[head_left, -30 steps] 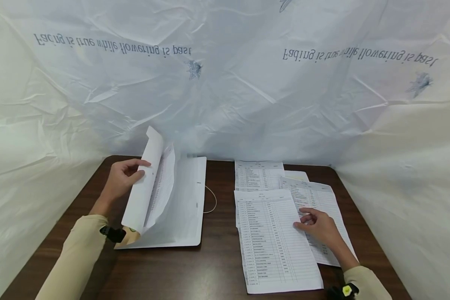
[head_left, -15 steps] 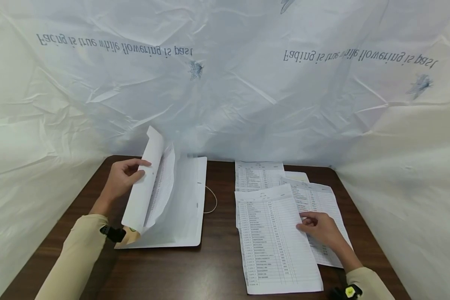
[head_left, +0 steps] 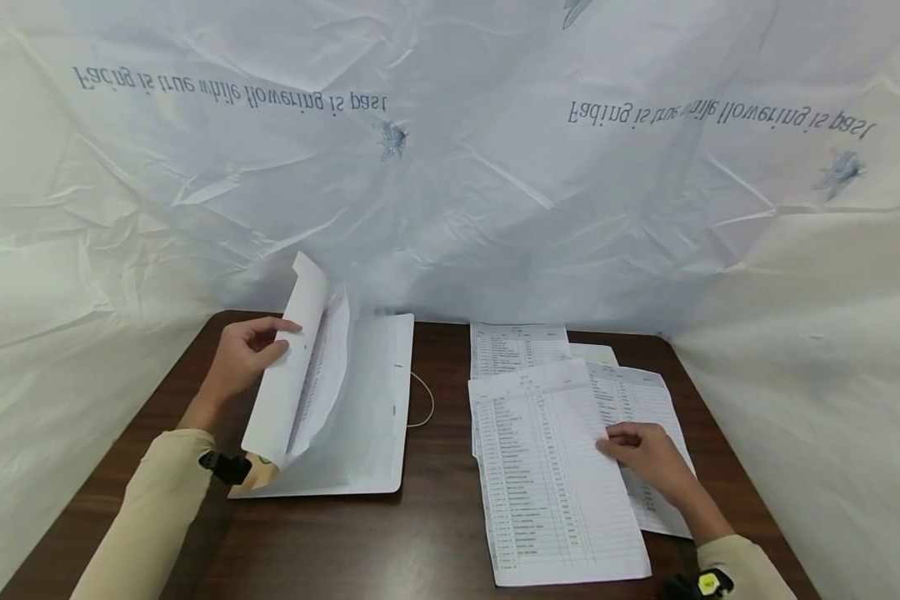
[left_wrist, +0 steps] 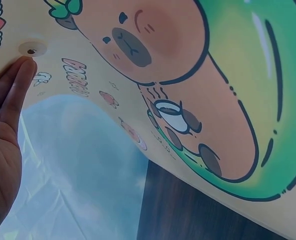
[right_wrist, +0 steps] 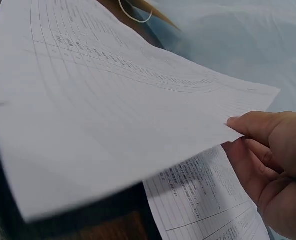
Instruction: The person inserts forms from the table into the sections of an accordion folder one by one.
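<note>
At the left, my left hand [head_left: 243,358] pinches the raised flap [head_left: 279,400] of a white document folder [head_left: 371,417] between thumb and fingers. Its outer side, seen in the left wrist view, carries a cartoon animal [left_wrist: 133,47] and a round button [left_wrist: 33,49] by the fingertips. Printed sheets [head_left: 330,367] stand curved inside the folder. My right hand [head_left: 648,458] pinches the right edge of a printed table sheet [head_left: 555,492], thumb on top. That sheet bows upward at this edge, as the right wrist view shows, above another printed sheet [right_wrist: 197,195].
More printed sheets lie behind and to the right, one at the back [head_left: 521,342] and one under my right hand [head_left: 663,408]. A thin elastic cord [head_left: 426,400] loops from the folder's right edge. White plastic sheeting [head_left: 450,208] surrounds the brown table [head_left: 345,542].
My right hand has shifted slightly right and toward me, and the sheet's upper right part has lifted and bowed. My left hand holds the flap in the same place.
</note>
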Motion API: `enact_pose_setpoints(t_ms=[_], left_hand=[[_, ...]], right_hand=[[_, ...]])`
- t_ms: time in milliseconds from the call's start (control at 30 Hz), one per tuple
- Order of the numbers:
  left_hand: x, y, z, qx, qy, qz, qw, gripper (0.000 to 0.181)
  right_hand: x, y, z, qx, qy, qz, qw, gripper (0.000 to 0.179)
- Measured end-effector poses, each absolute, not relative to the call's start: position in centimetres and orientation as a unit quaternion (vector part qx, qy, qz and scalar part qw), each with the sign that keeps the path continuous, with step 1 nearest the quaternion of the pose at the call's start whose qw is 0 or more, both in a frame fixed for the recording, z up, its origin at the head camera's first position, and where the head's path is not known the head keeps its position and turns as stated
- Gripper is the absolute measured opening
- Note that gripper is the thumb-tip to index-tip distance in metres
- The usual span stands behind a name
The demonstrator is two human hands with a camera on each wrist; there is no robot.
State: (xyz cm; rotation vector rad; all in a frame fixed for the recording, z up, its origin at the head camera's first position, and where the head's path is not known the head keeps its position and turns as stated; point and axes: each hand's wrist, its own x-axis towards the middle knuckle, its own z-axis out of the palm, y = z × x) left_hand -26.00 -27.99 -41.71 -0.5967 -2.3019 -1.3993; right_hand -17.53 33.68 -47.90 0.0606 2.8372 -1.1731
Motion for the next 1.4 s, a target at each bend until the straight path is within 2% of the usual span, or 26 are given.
enact_pose_setpoints(t_ms=[400, 800, 1400], left_hand=[[-26.3, -28.1, -41.8, -0.217, -0.816, -0.502, 0.188, 0.023], [-26.3, -28.2, -41.8, -0.219, -0.813, -0.506, 0.189, 0.023], [-26.2, -28.2, -41.7, -0.214, -0.81, -0.512, 0.19, 0.024]], right_hand=[[-17.5, 33.6, -47.1, 0.051, 0.898, -0.436, 0.024, 0.04], [-17.9, 33.4, -47.0, 0.072, 0.878, -0.473, 0.017, 0.036], [-18.6, 32.0, -44.1, 0.06, 0.854, -0.516, -0.032, 0.048]])
